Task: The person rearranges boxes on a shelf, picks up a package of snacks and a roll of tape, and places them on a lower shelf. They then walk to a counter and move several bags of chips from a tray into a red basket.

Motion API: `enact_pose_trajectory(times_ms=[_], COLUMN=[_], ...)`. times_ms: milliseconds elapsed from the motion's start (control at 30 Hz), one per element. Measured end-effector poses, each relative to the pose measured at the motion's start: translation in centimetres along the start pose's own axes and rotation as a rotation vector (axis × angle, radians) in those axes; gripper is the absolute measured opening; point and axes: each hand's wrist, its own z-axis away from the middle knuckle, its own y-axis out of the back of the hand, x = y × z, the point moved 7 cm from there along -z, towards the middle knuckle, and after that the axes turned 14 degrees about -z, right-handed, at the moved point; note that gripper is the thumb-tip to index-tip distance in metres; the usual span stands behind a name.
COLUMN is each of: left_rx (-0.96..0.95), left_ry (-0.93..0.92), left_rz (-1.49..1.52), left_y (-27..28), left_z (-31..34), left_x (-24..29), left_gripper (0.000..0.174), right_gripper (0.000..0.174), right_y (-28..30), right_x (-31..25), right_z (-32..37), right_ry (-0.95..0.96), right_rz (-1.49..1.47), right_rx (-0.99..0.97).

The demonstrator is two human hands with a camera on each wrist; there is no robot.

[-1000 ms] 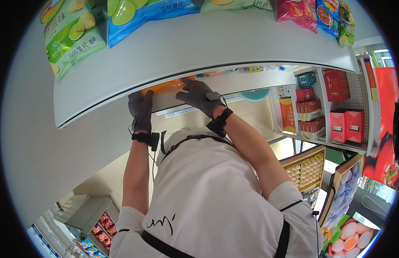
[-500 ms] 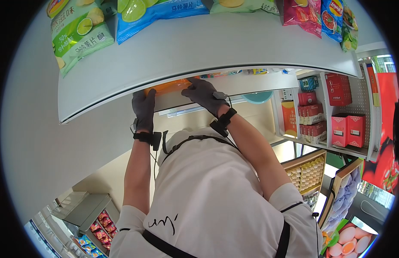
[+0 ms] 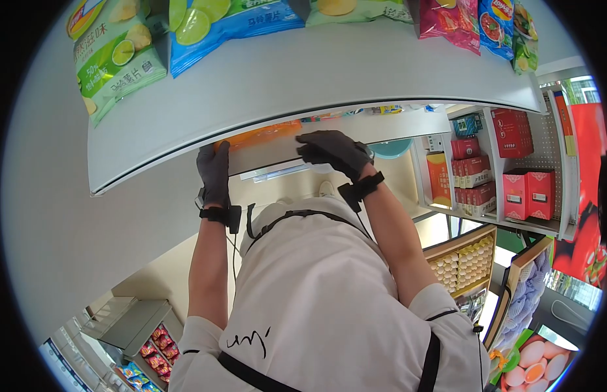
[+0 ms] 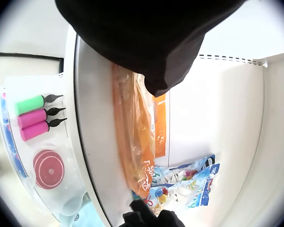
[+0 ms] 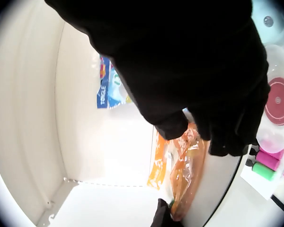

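An orange packet (image 3: pixel 264 134) lies on the lower shelf, partly covered by the upper one. At its left end the gloved left hand (image 3: pixel 215 175) grips it, thumb towards the front edge; the other fingers are mostly hidden. In the left wrist view the same packet (image 4: pixel 135 137) is clear and wrinkled, with a flat orange pack (image 4: pixel 161 127) beside it. The gloved right hand (image 3: pixel 336 153) is off the packet's right end, fingers loosely extended, holding nothing. In the right wrist view its dark fingers hang over the packet (image 5: pixel 187 175).
Chip bags (image 3: pixel 231 32) stand on the upper shelf (image 3: pixel 303 75), whose edge overhangs the hands. Blue-and-white packs (image 4: pixel 184 184) lie beyond the orange packet's end. A teal basin (image 3: pixel 391 149) is below at the right, near a rack of red boxes (image 3: pixel 470 168).
The right hand has let go of the packet's right end and moved right, back from the shelf. The left hand has stayed at the left end.
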Motion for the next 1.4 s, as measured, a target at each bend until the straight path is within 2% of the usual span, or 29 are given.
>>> enact_pose_trajectory(times_ms=[33,133,167,200,233,400,433,467,633,667,733,767,833,867,900,967,1000,1100,1167,1233,1300,1400], left_rx=[0.001,-0.016,0.063,0.141,0.22,0.117,0.043,-0.029,-0.044,-0.01,0.068,0.087,0.1,0.099,0.106,0.166,0.193,0.282,0.316,0.206,0.157,-0.132], left_ry=[0.012,0.021,-0.038,-0.097,-0.157,-0.13,-0.082,-0.034,-0.02,-0.027,-0.041,-0.052,-0.05,-0.038,-0.032,0.1,0.162,0.101,0.071,0.062,0.048,-0.054], left_rz=[-0.007,-0.018,0.002,0.022,0.044,0.023,-0.064,-0.152,-0.13,-0.102,-0.045,-0.043,-0.413,-0.603,-0.612,-0.188,0.023,-0.032,-0.057,0.051,0.115,0.032], left_y=[0.1,-0.4,-0.3,-0.1,0.2,0.4,0.2,0.0,0.0,-0.2,-0.4,-0.1,0.2,0.1,0.1,-1.5,-1.3,-2.8,-3.1,-3.9,-4.2,-5.1], left_z=[0.0,-0.3,-0.4,-0.4,-0.5,-1.2,-1.2,-1.1,-0.7,-1.3,-2.8,-3.9,-5.8,-6.6,-5.8,1.0,1.9,5.9,7.8,9.4,10.3,10.9], left_x=[-0.1,-0.2,0.1,0.4,0.6,0.6,0.6,0.5,2.3,1.2,-1.7,-4.1,-8.9,-10.8,-8.0,-3.0,-0.7,3.1,3.0,1.6,0.5,-1.7], left_gripper=[0.03,0.029,0.018,0.018,0.029,0.03,0.015,0.029,0.031,0.032,0.036,0.036,0.043,0.047,0.047,0.047,0.047,0.05,0.051,0.05,0.05,0.053], right_gripper=[0.048,0.041,0.041,0.04,0.039,0.036,0.036,0.034,0.028,0.028,0.026,0.026,0.036,0.036,0.037,0.039,0.039,0.04,0.039,0.038,0.038,0.037], right_y=[0.7,4.2,4.9,5.2,5.4,6.2,6.6,6.7,7.0,7.3,7.0,7.3,7.5,8.0,8.0,8.0,7.9,7.9,8.6,9.7,11.2,13.6], right_x=[-0.1,-0.5,-0.8,-1.5,-2.1,-2.3,-2.2,-2.0,-2.1,-2.5,-3.5,-3.0,-3.0,-2.8,-2.7,-2.4,-2.4,-0.6,0.3,1.4,3.4,6.0], right_z=[0.2,1.0,1.1,0.7,0.2,-1.8,-2.2,-2.5,-2.4,-1.9,-1.0,-1.8,-2.7,-3.1,-2.8,-2.2,-2.1,-2.0,-0.8,0.9,2.4,4.5], right_ry=[0.004,0.049,0.058,0.1,0.142,0.211,0.224,0.238,0.226,0.239,0.335,0.348,0.533,0.532,0.467,0.33,0.322,0.047,-0.001,-0.081,-0.092,-0.065], right_rz=[-0.003,-0.251,-0.259,-0.275,-0.292,-0.386,-0.391,-0.362,-0.355,-0.352,-0.042,-0.037,0.204,0.201,0.175,0.123,0.115,-0.155,-0.076,0.106,0.042,-0.076], right_rx=[0.005,0.216,0.224,0.207,0.19,0.133,0.142,0.13,0.082,0.069,-0.009,-0.026,-0.109,-0.12,-0.119,-0.121,-0.131,-0.181,-0.187,-0.202,-0.19,-0.163])
